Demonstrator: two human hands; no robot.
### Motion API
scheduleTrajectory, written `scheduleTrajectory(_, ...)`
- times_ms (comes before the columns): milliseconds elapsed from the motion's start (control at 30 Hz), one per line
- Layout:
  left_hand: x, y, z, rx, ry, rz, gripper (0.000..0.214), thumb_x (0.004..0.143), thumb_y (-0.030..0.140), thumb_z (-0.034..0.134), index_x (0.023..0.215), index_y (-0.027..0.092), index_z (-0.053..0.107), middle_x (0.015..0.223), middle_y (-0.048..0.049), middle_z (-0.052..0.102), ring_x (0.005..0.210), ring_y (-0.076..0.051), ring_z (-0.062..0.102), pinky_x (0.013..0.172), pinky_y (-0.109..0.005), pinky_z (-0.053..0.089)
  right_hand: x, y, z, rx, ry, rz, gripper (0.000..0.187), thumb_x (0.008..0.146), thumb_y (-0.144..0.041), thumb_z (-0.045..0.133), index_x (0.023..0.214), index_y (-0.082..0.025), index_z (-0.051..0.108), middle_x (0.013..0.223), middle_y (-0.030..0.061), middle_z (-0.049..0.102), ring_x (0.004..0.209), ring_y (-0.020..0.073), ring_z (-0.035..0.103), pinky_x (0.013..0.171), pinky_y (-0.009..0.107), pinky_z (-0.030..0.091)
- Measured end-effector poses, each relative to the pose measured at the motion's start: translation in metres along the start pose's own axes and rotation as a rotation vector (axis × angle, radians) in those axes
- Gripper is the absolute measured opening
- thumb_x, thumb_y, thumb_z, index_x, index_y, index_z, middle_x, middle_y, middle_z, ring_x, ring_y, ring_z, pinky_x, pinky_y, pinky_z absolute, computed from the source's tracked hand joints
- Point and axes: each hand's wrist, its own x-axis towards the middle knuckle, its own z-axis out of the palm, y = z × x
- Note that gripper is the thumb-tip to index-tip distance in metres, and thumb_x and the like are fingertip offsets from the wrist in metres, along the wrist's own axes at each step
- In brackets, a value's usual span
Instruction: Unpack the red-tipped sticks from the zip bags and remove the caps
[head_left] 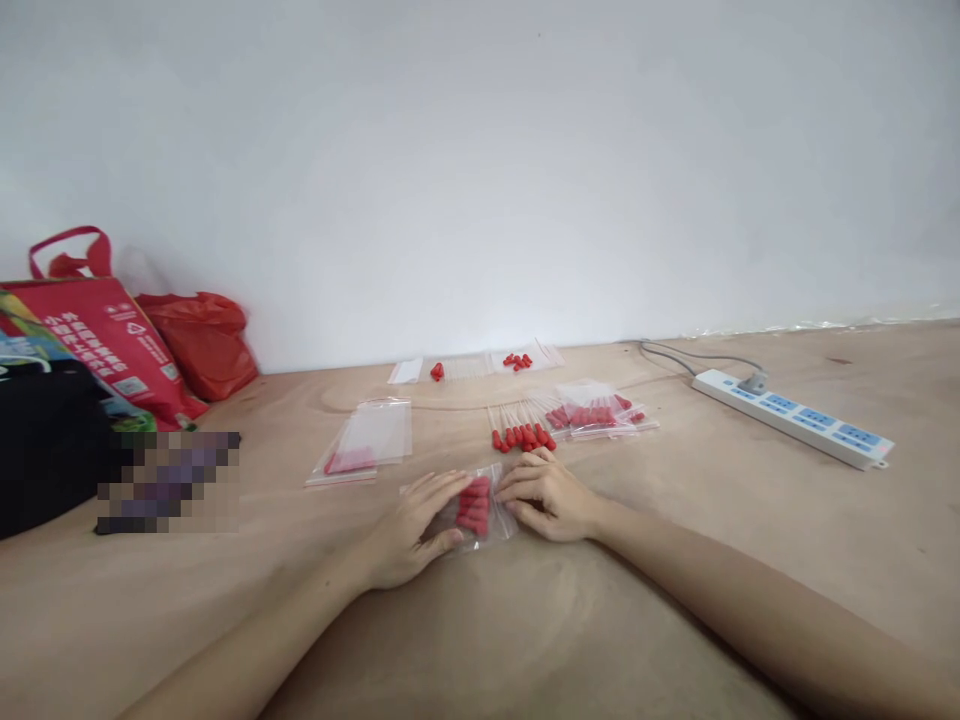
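A small clear zip bag point(494, 530) lies flat on the table in front of me, with several red-headed pieces point(473, 505) side by side in it. My left hand point(412, 530) rests over the bag's left side, fingers stretched out and thumb apart. At the bag's right edge is my right hand point(551, 497), its bent fingertips and thumb close together on the plastic. Just beyond that hand lies a row of thin pale sticks with red bulbous heads point(525, 436).
Flat zip bags point(375, 432) lie to the left, filled bags point(596, 412) to the right. More red pieces point(517, 361) sit near the wall. A power strip point(791, 415) with a plugged cable is at right; a red shopping bag point(112, 340) and a black bag point(52, 440) stand left.
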Motion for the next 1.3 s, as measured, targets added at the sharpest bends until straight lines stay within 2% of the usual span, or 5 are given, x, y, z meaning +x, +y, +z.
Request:
scheduleTrajectory(233,0.001,0.001,0.004,-0.050,-0.028,-0.070,0.053,0.082,0.037,0.048,0.130,0.022,0.030,0.132,-0.0098,0.041,0.121,-0.024,0.038,0.098,-0.044,0.034,0.007,-0.006,0.010,0.088,0.070,0.289,0.011,0.075,-0.029,0.061,0.084,-0.024,0.066,0.087,-0.0006,0.066,0.081,0.0147,0.053,0.078,0.033,0.031)
scheduleTrajectory(600,0.000,0.001,0.005,-0.075,0.033,-0.163,0.052,0.084,0.035,0.045,0.131,0.023,0.027,0.131,-0.0071,0.042,0.119,-0.022,0.039,0.098,-0.039,0.033,0.004,-0.004,0.009,0.218,0.072,0.372,0.056,0.071,-0.046,0.062,0.120,-0.024,0.048,0.087,0.0017,0.066,0.083,0.0170,0.056,0.081,0.033,0.032)
scheduleTrajectory(933,0.004,0.004,0.004,-0.110,0.008,-0.140,0.052,0.083,0.034,0.046,0.130,0.023,0.027,0.129,-0.0073,0.043,0.118,-0.022,0.039,0.098,-0.039,0.033,0.017,-0.018,0.009,0.221,0.067,0.530,0.044,0.061,-0.046,0.070,0.093,-0.018,0.060,0.080,0.0025,0.062,0.077,0.0170,0.053,0.075,0.032,0.034)
scheduleTrajectory(1100,0.006,0.005,0.006,-0.132,0.005,-0.119,0.052,0.083,0.034,0.048,0.130,0.023,0.028,0.128,-0.0069,0.044,0.116,-0.021,0.042,0.097,-0.038,0.035,0.023,-0.024,0.008,0.168,-0.083,0.530,0.013,0.076,-0.031,0.057,0.086,-0.023,0.061,0.071,-0.0015,0.059,0.077,0.0162,0.049,0.076,0.034,0.031)
scheduleTrajectory(1300,0.005,0.007,0.005,-0.112,0.018,-0.116,0.052,0.082,0.036,0.049,0.128,0.023,0.031,0.125,-0.0077,0.047,0.114,-0.022,0.044,0.096,-0.038,0.035,0.023,-0.028,0.006,-0.016,-0.125,0.503,0.012,0.080,-0.029,0.052,0.076,-0.017,0.054,0.074,0.0021,0.057,0.078,0.0171,0.046,0.073,0.033,0.029)
